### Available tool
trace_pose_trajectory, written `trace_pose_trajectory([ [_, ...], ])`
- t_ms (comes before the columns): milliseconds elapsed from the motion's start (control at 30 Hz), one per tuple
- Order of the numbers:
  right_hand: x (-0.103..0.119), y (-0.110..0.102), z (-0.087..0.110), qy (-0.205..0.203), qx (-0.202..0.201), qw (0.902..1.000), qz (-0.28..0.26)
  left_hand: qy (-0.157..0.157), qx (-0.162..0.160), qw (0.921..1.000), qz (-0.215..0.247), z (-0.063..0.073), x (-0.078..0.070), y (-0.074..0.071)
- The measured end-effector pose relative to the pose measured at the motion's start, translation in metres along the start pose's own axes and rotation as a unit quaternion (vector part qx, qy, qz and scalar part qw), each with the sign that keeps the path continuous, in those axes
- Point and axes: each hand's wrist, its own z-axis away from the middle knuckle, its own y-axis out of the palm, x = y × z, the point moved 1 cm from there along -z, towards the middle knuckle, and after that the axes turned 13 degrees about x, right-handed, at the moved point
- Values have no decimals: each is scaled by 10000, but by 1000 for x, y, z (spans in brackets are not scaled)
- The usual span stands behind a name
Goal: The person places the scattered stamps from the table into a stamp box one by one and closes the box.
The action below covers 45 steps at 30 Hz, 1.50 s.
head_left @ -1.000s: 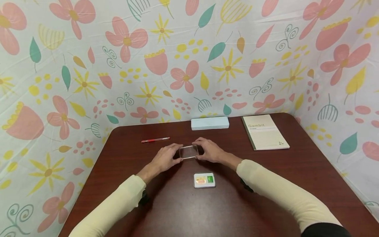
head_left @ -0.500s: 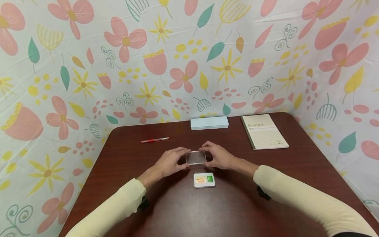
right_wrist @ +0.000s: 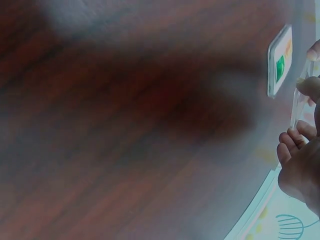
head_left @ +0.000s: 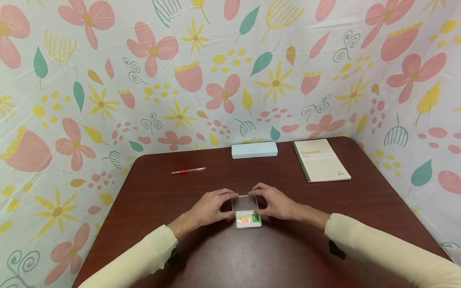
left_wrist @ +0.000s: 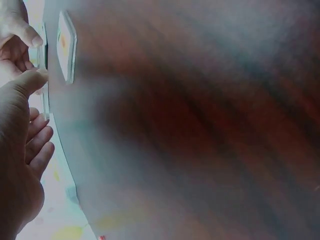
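Note:
Both hands hold a clear plastic lid point(head_left: 245, 203) between them, one at each short side. The left hand point(head_left: 209, 206) pinches its left end with thumb and fingers, and the right hand point(head_left: 279, 203) pinches its right end. Just in front of the lid lies a small flat white case point(head_left: 248, 225) with an orange picture and a green patch on top. In the head view the lid's near edge overlaps the case's far part. Both wrist views show a gap between the raised lid point(left_wrist: 46, 102) and the case point(right_wrist: 280, 62) on the table.
A red pen point(head_left: 189, 171) lies on the dark wooden table point(head_left: 230, 256) at the left. Toward the back stand a pale blue pencil case point(head_left: 254, 149) and, farther right, a cream notebook point(head_left: 322, 160). Flower-printed cloth point(head_left: 216, 60) hangs behind and beside the table.
Both hands have brought the clear lid nearer and slightly to the right, from behind the white case until it overlaps the case's far part in the head view. The case has stayed put.

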Motion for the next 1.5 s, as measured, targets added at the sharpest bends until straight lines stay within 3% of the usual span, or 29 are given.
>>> trace_pose_trajectory([
  [200,2,8,10,-223,-12,9997,69,28,109,9998,-158,4,-6,9],
  [800,4,20,26,-275,-57,9993,230,314,120,9988,-354,8,-17,19],
  [1500,6,27,29,-116,-74,9994,306,229,161,9982,-539,9,-20,23],
])
